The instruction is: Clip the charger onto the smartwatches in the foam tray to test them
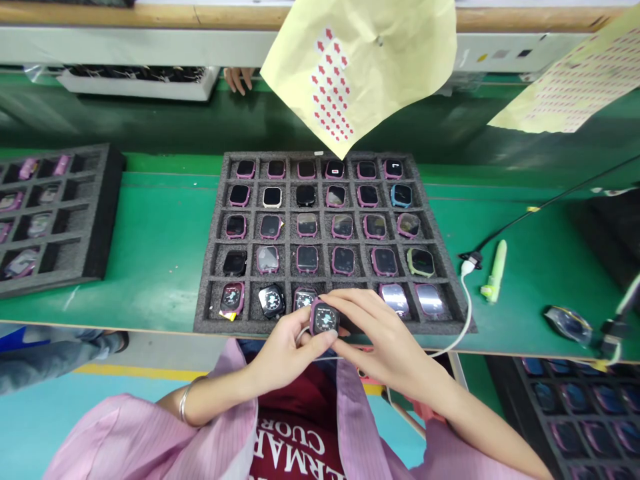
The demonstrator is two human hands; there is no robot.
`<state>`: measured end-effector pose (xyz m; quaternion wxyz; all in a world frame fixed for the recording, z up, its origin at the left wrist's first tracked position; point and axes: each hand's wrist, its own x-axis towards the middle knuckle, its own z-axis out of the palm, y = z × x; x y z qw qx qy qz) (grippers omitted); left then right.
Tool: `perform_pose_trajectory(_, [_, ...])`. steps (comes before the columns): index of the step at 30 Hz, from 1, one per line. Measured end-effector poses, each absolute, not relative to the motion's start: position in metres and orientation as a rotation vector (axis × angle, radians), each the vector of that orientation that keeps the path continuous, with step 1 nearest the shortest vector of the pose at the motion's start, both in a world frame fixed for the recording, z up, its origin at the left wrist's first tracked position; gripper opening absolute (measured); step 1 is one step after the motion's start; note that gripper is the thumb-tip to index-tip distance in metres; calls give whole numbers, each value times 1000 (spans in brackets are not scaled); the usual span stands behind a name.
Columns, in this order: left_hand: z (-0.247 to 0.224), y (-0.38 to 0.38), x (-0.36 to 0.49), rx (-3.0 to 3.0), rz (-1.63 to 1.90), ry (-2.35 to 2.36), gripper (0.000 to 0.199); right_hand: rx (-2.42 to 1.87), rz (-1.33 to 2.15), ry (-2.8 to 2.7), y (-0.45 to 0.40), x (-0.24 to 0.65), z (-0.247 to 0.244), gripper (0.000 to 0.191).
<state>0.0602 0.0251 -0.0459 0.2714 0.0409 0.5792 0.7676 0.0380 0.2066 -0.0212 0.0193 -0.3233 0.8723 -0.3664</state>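
A purple-cased smartwatch with a lit dial is held just over the front edge of a grey foam tray. My left hand pinches its left and lower side, closed on it. From the right, my right hand has its thumb and fingers closed at the watch's other edge. A white cable runs along the bench front and behind my hands, and shows again by my left fingers. Several watches sit in the tray's compartments, mostly purple, some lit, such as the black one. My hands hide part of the front row.
Another foam tray stands at the left, and a third lies lower right. A green pen-like tool rests right of the main tray, near a black cable. Yellow sticker sheets hang overhead. Another person's hand shows across the bench.
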Motion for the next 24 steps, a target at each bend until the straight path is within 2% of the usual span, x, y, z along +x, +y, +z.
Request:
perform_pose_trajectory(9, [-42,24,62,38,2114,1503,28,-954,-1306,2683,201,42,-30,42])
perform_pose_trajectory(17, [-42,25,63,27,2120,1516,26,-936,-1350,2674,199,42,-31,41])
perform_pose_trajectory(24, [-48,22,65,3,2024,1543,32,-949,-1338,2687,199,43,-28,41])
